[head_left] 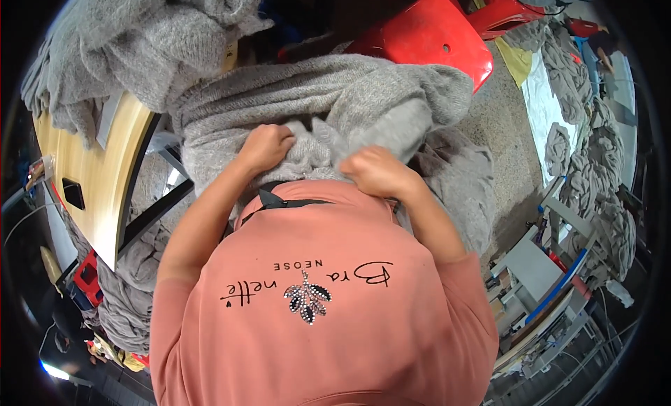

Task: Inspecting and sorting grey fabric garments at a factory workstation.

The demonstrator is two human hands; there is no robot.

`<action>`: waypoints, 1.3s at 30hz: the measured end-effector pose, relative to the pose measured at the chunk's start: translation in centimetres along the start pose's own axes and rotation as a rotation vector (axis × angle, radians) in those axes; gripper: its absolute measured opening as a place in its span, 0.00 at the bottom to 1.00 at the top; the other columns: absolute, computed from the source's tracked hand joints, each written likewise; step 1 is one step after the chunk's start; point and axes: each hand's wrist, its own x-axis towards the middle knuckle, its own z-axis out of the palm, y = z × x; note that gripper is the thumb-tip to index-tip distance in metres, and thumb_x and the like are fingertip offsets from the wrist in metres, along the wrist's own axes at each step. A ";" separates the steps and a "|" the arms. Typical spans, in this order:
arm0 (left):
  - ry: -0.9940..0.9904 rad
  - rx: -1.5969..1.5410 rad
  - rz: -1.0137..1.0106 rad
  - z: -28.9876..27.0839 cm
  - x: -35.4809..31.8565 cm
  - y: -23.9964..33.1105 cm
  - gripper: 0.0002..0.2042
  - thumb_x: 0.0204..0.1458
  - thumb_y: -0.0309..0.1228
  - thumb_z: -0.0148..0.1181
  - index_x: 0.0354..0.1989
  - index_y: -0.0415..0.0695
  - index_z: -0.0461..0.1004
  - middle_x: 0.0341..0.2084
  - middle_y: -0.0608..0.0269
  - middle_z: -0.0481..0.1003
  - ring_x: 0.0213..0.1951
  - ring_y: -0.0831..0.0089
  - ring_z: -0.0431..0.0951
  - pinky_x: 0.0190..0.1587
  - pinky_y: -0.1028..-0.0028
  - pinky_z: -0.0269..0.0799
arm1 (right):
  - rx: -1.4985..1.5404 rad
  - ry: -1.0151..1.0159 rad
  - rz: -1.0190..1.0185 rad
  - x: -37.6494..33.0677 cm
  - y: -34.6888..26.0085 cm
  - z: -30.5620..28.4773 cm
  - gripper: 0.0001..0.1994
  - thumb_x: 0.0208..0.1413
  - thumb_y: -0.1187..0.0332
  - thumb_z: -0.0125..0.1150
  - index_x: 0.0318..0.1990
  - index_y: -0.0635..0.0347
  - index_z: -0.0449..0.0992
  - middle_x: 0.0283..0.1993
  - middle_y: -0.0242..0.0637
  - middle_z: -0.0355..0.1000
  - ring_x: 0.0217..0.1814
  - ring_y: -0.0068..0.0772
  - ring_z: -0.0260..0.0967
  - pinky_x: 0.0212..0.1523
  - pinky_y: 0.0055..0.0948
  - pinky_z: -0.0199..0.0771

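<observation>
Grey knitted fabric, a soft sweater-like garment (335, 105), lies bunched across the person's lap, directly under and ahead of both hands. The left hand (265, 147) is curled tight into a fold of the knit near its lower edge; the right hand (377, 169), just beside it, is likewise closed, pinching a ridge of the same cloth between fingers and thumb. Both sit close to the body, against the salmon-pink top (328, 301).

The loose bulk drooping past the right hand toward the floor could plausibly drag the piece off the lap, and a tight grip may stretch the knit; whether a seam is held cannot be told from this angle.

Beyond the hands stands a red chair (433, 35). Left of the left hand, a wooden desk (91, 175) carries another grey knit heap (147, 35).
</observation>
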 end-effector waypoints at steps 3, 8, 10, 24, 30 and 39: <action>0.021 0.159 0.094 2.5 1.6 -0.6 0.11 0.41 0.31 0.53 0.33 0.40 0.69 0.29 0.50 0.71 0.32 0.53 0.71 0.34 0.60 0.66 | 0.077 -0.044 0.102 -2.9 0.9 0.0 0.03 0.33 0.75 0.49 0.19 0.61 0.70 0.20 0.45 0.68 0.28 0.47 0.66 0.29 0.41 0.63; 0.106 0.304 0.343 7.1 5.0 -3.3 0.11 0.46 0.29 0.41 0.37 0.41 0.65 0.28 0.46 0.70 0.32 0.53 0.72 0.35 0.59 0.67 | 0.209 0.055 0.188 -3.4 1.3 2.0 0.04 0.34 0.69 0.51 0.18 0.60 0.67 0.19 0.47 0.64 0.23 0.49 0.62 0.24 0.40 0.60; -0.238 0.262 0.229 8.1 5.7 -4.9 0.13 0.48 0.31 0.38 0.39 0.41 0.68 0.33 0.43 0.71 0.36 0.53 0.72 0.38 0.59 0.67 | 0.164 0.103 0.196 -3.0 1.1 2.3 0.05 0.35 0.68 0.51 0.22 0.58 0.69 0.22 0.47 0.67 0.25 0.50 0.64 0.26 0.41 0.62; 0.518 -0.613 0.735 -14.7 0.0 18.8 0.14 0.41 0.20 0.48 0.39 0.33 0.68 0.34 0.60 0.71 0.37 0.74 0.70 0.39 0.79 0.65 | 0.935 0.204 -0.717 5.5 -10.3 -3.9 0.25 0.38 0.73 0.54 0.50 0.61 0.61 0.33 0.40 0.68 0.34 0.27 0.68 0.30 0.27 0.67; 0.384 -0.731 1.073 -13.6 -5.1 27.3 0.13 0.42 0.31 0.51 0.34 0.35 0.68 0.27 0.61 0.70 0.32 0.73 0.70 0.35 0.76 0.66 | 0.983 0.646 -0.544 -0.3 -6.8 -8.6 0.23 0.40 0.72 0.52 0.49 0.60 0.62 0.37 0.40 0.68 0.38 0.29 0.67 0.34 0.29 0.67; -0.039 -0.744 0.981 -6.8 -3.4 31.4 0.16 0.46 0.33 0.51 0.41 0.35 0.65 0.32 0.60 0.69 0.35 0.70 0.71 0.38 0.74 0.68 | 0.795 1.543 0.299 -20.8 3.7 0.5 0.17 0.44 0.68 0.47 0.45 0.59 0.67 0.40 0.42 0.68 0.42 0.35 0.66 0.39 0.33 0.66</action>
